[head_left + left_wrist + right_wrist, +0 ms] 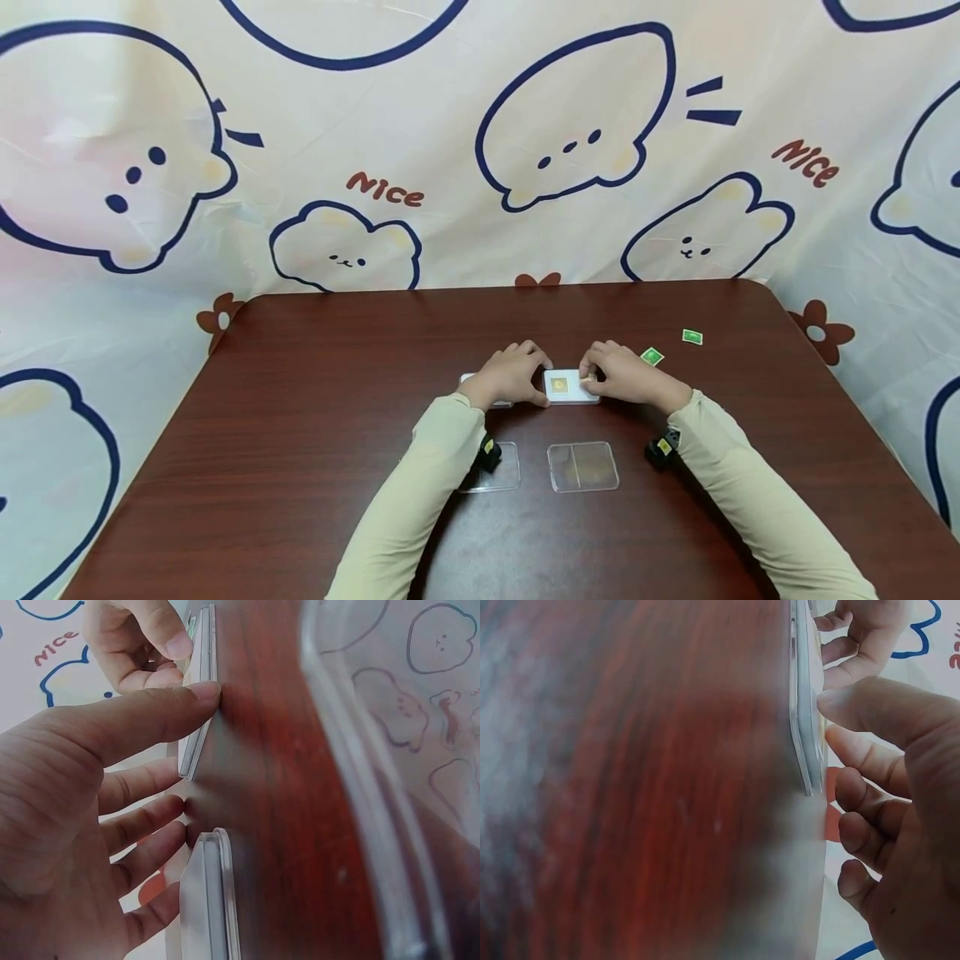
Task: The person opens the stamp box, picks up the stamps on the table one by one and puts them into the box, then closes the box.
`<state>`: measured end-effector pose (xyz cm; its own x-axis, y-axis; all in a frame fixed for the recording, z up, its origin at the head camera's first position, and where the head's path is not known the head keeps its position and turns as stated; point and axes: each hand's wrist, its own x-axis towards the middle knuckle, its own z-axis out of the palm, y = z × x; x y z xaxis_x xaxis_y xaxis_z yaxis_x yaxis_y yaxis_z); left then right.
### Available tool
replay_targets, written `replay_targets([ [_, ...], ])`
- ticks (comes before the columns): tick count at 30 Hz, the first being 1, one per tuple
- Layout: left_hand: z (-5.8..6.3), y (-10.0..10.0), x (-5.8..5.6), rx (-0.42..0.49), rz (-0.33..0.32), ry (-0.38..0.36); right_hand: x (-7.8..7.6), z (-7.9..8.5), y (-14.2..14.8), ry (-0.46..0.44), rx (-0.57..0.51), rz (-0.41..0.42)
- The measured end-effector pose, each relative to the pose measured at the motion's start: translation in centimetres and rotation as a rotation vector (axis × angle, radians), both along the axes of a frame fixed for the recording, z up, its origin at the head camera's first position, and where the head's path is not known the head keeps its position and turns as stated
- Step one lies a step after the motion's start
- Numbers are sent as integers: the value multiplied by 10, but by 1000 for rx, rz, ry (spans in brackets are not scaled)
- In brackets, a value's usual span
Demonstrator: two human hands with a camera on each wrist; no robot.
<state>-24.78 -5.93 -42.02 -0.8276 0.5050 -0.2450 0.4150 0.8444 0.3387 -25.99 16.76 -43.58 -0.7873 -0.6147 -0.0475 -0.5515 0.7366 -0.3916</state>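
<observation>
A thin white display case (pixel 572 398) with a small gold-coloured square (pixel 559 385) in its face lies flat on the table. My left hand (pixel 513 373) steadies its left end, thumb at the near edge and forefinger at the far edge. Over the right end is my right hand (pixel 622 372), thumb and forefinger pinching a small thin piece, mostly hidden by the fingertips. In the right wrist view, the right thumb (pixel 855 705) comes close to the case's upper face (pixel 815 667). A second white case (pixel 202 900) lies below the left hand's fingers, partly covered in the head view.
Two clear plastic lids (pixel 596 467) lie nearer me, one partly under the left wrist's camera (pixel 489 454). Two small green stamp-like pieces, one by the right hand (pixel 652 357) and another farther off (pixel 692 337), lie on the dark wooden table (pixel 300 433). A printed curtain (pixel 450 125) stands behind.
</observation>
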Motion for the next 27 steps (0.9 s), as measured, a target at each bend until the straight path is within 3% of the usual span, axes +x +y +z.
replay_targets([
  [11, -3, 0, 0, -10, -17, 14, 4, 5, 11, 4, 19, -48],
  [27, -1, 0, 1, -1, -14, 7, 4, 3, 13, -48, 7, -23],
])
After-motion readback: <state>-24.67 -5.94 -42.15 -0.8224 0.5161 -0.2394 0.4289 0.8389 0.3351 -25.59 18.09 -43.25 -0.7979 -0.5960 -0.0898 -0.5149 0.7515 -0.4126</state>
